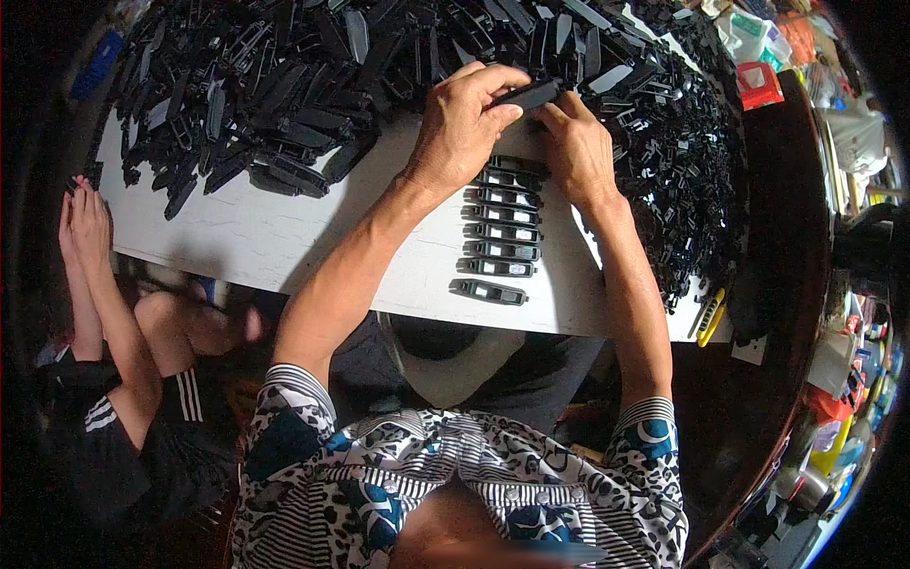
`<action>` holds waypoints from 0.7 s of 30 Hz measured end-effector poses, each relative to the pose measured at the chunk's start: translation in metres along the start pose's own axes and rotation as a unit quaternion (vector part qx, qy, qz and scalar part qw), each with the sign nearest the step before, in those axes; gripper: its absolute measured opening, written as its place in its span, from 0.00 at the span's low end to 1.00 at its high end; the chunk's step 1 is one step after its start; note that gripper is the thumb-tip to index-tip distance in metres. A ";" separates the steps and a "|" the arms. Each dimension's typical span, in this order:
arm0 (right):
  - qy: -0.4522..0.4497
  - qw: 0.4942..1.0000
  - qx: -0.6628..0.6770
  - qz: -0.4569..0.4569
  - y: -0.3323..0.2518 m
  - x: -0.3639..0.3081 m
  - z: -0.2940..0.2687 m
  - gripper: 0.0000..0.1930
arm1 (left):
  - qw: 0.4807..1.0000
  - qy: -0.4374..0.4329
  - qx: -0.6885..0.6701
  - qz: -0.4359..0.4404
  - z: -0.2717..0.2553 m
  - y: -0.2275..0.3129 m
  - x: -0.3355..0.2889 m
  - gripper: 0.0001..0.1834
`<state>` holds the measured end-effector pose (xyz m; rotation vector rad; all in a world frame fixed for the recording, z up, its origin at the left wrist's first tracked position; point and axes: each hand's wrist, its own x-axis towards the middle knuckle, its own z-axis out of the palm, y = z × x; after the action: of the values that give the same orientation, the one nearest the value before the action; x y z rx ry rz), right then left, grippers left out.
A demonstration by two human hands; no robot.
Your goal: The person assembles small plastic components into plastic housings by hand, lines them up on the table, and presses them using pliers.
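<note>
Pinching one elongated black plastic casing (pixel 531 93) at its left end, between thumb and fingers, the left hand (pixel 462 121) is holding the piece above the far part of the white tabletop (pixel 379 254), beyond a column of like units. The right hand (pixel 578 156) is bringing its bent fingertips to the casing's right end; whether they are gripping or only touching, one cannot tell. Handling, by judgement: the casing is probably weighing little, staying stiff, and sliding somewhat under dry fingers on its smooth faces; thin rims and clips are likely being its fragile points, so the long side edges or blunt ends are offering the safest hold. Materials and shapes: the held casing is showing a dark, matt, narrow body with rounded ends. Column of black units (pixel 502 233): lying crosswise between the forearms, roughly parallel, each slim and frame-like, most showing a pale rectangular inset. Heap of long black casings (pixel 275 104): spreading at far left, jumbled, mixing flat blade-like covers with open frames, some faces shining grey. Heap of small black parts (pixel 678 180): sprawling at right, angular, too fine to sort by eye. Yellow-handled cutter (pixel 711 318): lying by the near right corner. Co-worker's hands (pixel 85 218): coming together at the left table edge.
</note>
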<state>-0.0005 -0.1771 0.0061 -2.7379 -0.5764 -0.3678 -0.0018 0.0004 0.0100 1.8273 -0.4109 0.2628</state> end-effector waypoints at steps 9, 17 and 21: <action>0.070 0.981 0.163 0.076 0.011 -0.004 -0.014 0.09 | 0.990 -0.071 -0.076 -0.097 -0.003 0.002 0.001 0.08; 0.020 0.931 0.327 0.159 -0.001 -0.009 -0.027 0.07 | 0.977 -0.086 -0.139 -0.139 0.004 -0.014 -0.001 0.08; -0.004 0.937 0.318 0.142 -0.005 -0.008 -0.025 0.08 | 0.989 -0.102 0.016 -0.108 -0.003 -0.008 -0.002 0.10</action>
<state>-0.0146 -0.1845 0.0281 -2.1457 -0.2310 -0.0738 -0.0005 0.0059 0.0036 1.9191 -0.3485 -0.0679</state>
